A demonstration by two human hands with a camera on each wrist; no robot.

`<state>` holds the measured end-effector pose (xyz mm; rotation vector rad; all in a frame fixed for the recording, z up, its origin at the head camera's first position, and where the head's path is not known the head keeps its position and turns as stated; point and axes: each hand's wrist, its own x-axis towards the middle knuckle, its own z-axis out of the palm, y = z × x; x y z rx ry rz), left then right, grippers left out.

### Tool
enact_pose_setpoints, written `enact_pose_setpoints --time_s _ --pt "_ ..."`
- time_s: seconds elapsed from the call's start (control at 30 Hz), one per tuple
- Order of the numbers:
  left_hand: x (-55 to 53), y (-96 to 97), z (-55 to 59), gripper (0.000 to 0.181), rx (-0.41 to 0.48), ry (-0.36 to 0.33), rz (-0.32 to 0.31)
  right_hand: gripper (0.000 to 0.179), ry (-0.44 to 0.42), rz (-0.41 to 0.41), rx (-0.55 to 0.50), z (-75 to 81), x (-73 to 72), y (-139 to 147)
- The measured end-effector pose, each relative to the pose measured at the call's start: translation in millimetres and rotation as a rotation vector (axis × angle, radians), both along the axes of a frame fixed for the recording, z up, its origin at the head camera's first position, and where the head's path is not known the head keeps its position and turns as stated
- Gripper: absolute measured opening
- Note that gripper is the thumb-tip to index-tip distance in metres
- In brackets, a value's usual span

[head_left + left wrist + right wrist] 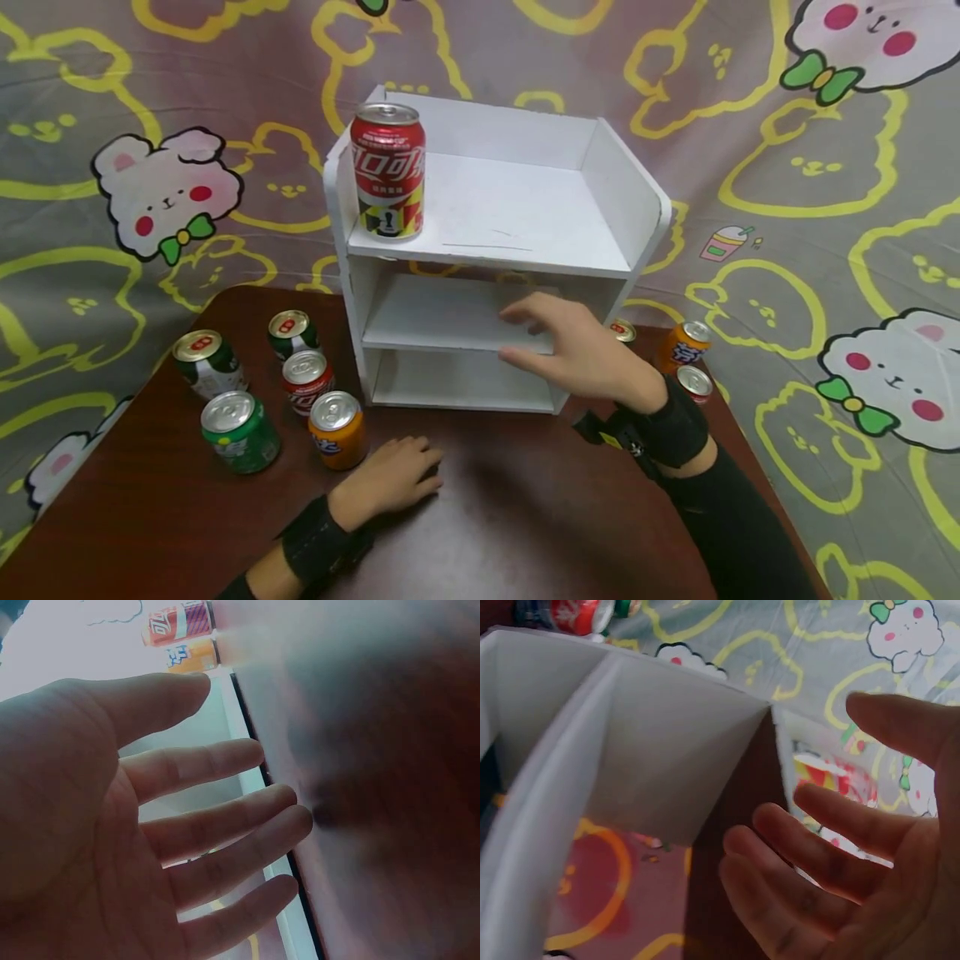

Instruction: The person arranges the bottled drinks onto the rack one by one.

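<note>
Brown tabletop (480,533), white three-tier shelf (517,200), red metal can (388,171) at its top left.
Left grip (390,479) and right grip (585,346) are released; bumping the shelf could topple that front-edge can.

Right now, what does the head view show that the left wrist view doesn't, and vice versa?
Only the head view shows the right hand and the top-shelf can. Only the left wrist view shows the palm of the left hand. Both show the left hand, the white shelf, the table, a red can and an orange can.
</note>
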<state>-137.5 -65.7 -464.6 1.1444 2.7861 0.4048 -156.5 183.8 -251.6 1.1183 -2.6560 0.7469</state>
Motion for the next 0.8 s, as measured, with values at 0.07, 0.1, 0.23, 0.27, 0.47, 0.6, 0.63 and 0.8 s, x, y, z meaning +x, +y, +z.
enact_pose_setpoints --time_s 0.07,0.1,0.23,0.27,0.47,0.6,0.63,0.8 --pt "1.6 -3.7 -1.0 0.028 -0.006 -0.002 0.002 0.041 -0.062 0.006 0.019 -9.8 1.2 7.2" --pt "2.4 -5.4 -1.3 0.028 -0.006 -0.001 0.002 0.04 -0.087 0.001 0.024 -15.8 1.7 10.9" --pt "6.0 -11.1 -1.8 0.026 0.001 0.013 -0.011 0.039 -0.165 -0.021 0.033 -39.9 4.5 25.2" --pt "7.0 -12.5 -1.9 0.026 0.002 0.017 -0.012 0.039 -0.174 -0.027 0.04 -46.6 4.7 28.9" --pt "13.3 -21.1 -0.7 0.023 0.018 0.02 0.006 0.042 -0.25 -0.064 0.054 -81.7 6.6 47.8" --pt "17.3 -26.5 0.5 0.022 0.043 0.017 0.0 0.042 -0.321 -0.103 0.025 -101.9 8.2 58.4" --pt "18.0 -27.9 0.4 0.022 0.046 0.018 -0.003 0.042 -0.342 -0.113 0.015 -106.5 8.6 60.6" --pt "19.9 -36.7 -0.8 0.022 0.065 -0.006 -0.013 0.041 -0.403 -0.145 -0.034 -128.9 10.9 72.3"
